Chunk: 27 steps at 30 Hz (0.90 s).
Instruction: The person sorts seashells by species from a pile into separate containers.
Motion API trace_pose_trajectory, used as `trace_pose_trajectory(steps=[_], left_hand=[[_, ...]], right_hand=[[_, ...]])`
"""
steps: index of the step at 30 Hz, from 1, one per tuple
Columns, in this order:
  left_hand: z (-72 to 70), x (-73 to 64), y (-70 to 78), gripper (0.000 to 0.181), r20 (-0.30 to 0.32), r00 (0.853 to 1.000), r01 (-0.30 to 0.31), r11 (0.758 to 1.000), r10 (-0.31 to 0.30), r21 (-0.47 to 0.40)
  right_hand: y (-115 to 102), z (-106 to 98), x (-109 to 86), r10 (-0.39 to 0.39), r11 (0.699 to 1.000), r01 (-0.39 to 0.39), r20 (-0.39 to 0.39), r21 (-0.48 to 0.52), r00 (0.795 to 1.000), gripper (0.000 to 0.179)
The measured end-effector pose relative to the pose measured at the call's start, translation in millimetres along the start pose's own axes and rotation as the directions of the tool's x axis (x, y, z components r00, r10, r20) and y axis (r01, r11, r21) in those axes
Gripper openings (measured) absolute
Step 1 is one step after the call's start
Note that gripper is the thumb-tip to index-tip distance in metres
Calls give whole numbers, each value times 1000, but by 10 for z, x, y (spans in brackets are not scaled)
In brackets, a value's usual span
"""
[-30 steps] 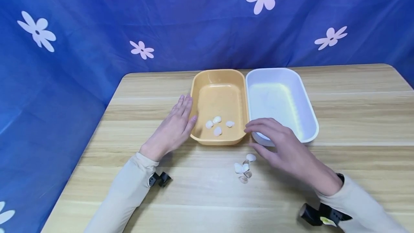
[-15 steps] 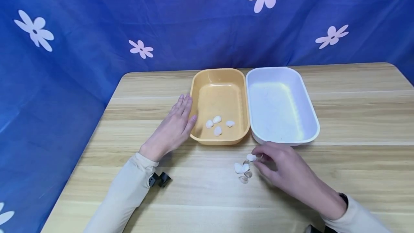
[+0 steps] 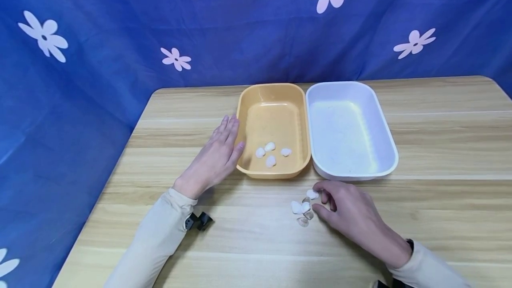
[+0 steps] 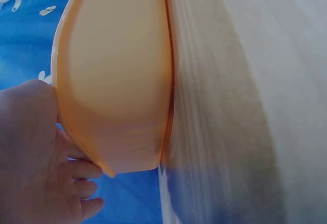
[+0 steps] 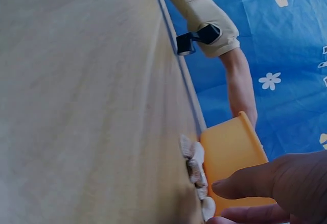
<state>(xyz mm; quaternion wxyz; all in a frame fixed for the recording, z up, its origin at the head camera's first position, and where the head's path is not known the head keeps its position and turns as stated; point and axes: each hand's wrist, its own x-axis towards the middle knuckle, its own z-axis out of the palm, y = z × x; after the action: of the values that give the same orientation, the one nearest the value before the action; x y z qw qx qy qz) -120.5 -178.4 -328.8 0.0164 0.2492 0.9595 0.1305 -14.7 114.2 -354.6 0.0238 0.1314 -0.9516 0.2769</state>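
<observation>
- The pile of shells [image 3: 302, 208] lies on the table [image 3: 248, 252], just in front of the yellow tray [image 3: 273, 123] and beside the fingertips of the right hand [image 3: 356, 212].
- The topmost white shell [image 3: 312, 194] sits at the tip of the right index finger; whether they touch, I cannot tell.
- Thumb and index finger of that hand stand apart — a gap shows between them, with the thumb tip next to the pile's right edge.
- The right hand is low over the table, back upward, fingers bent, its forearm coming in from the lower right.
- The left hand [image 3: 214, 154] rests against the yellow tray's left side, fingers nearly straight and pointing away from the person, thumb at the rim — it grips nothing.
- Four white shells [image 3: 270, 161] lie apart from the pile, inside the yellow tray near its front end.
- The white tray [image 3: 344, 137] stands right alongside the yellow one.
</observation>
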Motion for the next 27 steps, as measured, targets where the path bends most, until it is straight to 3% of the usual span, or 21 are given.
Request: trace_pose_trajectory(steps=[14, 27], left_hand=[[9, 0, 5, 63, 2, 1000, 3, 1000, -3, -9], [9, 2, 8, 61, -8, 1000, -8, 1000, 7, -17]], right_hand=[[60, 120, -37, 9, 1000, -10, -36, -16, 999, 30], [41, 205, -79, -64, 998, 64, -78, -13, 995, 26]])
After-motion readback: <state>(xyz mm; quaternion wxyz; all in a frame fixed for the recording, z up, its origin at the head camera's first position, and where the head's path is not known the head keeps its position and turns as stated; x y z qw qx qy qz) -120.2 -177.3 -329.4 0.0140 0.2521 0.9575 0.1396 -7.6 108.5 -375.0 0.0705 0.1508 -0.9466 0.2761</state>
